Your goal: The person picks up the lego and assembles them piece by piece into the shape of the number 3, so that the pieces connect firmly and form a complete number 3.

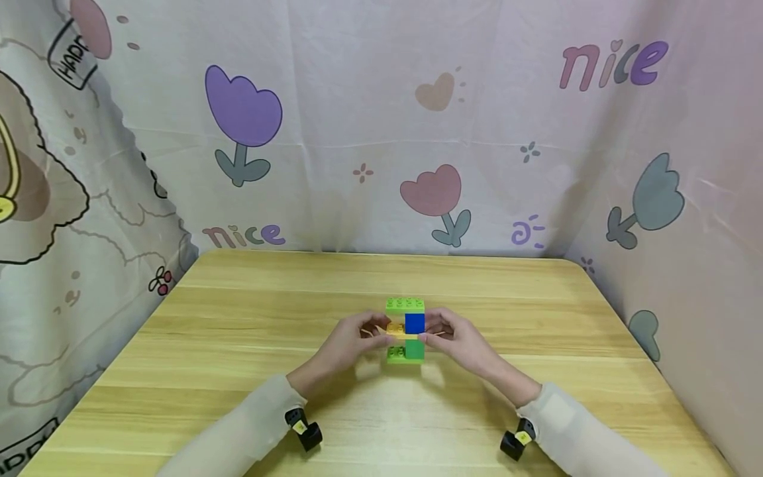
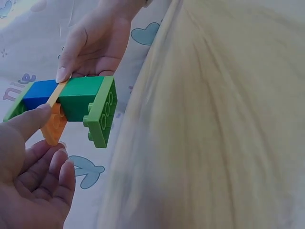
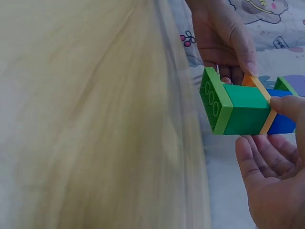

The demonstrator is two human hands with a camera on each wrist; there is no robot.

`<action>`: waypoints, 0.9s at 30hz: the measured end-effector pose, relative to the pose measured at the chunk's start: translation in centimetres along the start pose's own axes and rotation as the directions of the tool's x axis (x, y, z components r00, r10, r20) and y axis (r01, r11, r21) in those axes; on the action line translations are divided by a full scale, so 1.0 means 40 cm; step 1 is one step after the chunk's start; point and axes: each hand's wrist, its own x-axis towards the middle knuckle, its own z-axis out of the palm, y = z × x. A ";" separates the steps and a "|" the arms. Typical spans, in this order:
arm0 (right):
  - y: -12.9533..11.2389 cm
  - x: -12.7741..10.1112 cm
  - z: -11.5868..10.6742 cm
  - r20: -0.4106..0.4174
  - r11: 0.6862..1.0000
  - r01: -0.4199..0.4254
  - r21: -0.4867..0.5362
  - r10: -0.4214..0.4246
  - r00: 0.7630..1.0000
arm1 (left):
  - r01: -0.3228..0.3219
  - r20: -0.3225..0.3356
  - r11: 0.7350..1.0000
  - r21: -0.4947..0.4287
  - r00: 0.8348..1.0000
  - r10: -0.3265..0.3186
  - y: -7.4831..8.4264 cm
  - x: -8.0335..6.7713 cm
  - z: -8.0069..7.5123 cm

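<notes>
Both hands hold one stack of toy building bricks upright above the table. From the top it has a lime green plate (image 1: 405, 306), a blue brick (image 1: 414, 324), an orange plate (image 1: 396, 328), a darker green brick (image 1: 414, 350) and a second lime green plate (image 1: 405, 361). The two bricks line up on the right side, so the plates jut out leftward. My left hand (image 1: 353, 336) pinches the orange plate's jutting end between thumb and fingers. Opposite it, my right hand (image 1: 457, 336) grips the stack's right side, its thumb (image 3: 286, 106) at the orange plate and blue brick.
Under the hands lies a wooden table (image 1: 268, 291) with light grain. A printed curtain (image 1: 346, 99) hangs behind it and along both sides. Small black cameras (image 1: 304, 429) are strapped at the sleeve cuffs.
</notes>
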 end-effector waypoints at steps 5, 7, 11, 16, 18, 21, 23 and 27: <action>-0.004 0.010 -0.003 -0.024 1.000 0.015 -0.013 -0.015 1.000 | -0.017 -0.010 1.000 0.002 1.000 0.017 0.008 0.009 -0.002; -0.007 0.015 -0.005 -0.029 1.000 0.014 -0.006 -0.014 0.999 | -0.010 -0.012 1.000 0.006 1.000 0.010 0.010 0.014 -0.003; -0.010 0.025 -0.008 -0.035 1.000 -0.001 0.016 0.001 0.999 | 0.005 -0.020 1.000 0.009 1.000 -0.005 0.010 0.025 -0.004; -0.007 0.039 -0.012 -0.041 0.997 -0.041 0.062 0.043 0.998 | 0.019 -0.031 1.000 0.018 0.999 -0.018 0.011 0.040 -0.006; -0.005 0.045 -0.013 -0.040 0.995 -0.057 0.084 0.060 0.997 | 0.022 -0.034 0.999 0.026 0.999 -0.021 0.011 0.046 -0.006; 0.000 0.051 -0.017 -0.035 0.991 -0.089 0.096 0.093 0.995 | 0.025 -0.036 0.999 0.033 0.999 -0.023 0.009 0.054 -0.007; 0.006 0.056 -0.018 -0.035 0.989 -0.108 0.102 0.112 0.993 | 0.024 -0.036 0.999 0.034 0.999 -0.023 0.007 0.059 -0.007; 0.016 0.067 -0.020 -0.027 0.983 -0.149 0.104 0.153 0.988 | 0.038 -0.036 0.999 0.034 0.999 -0.037 -0.003 0.071 -0.005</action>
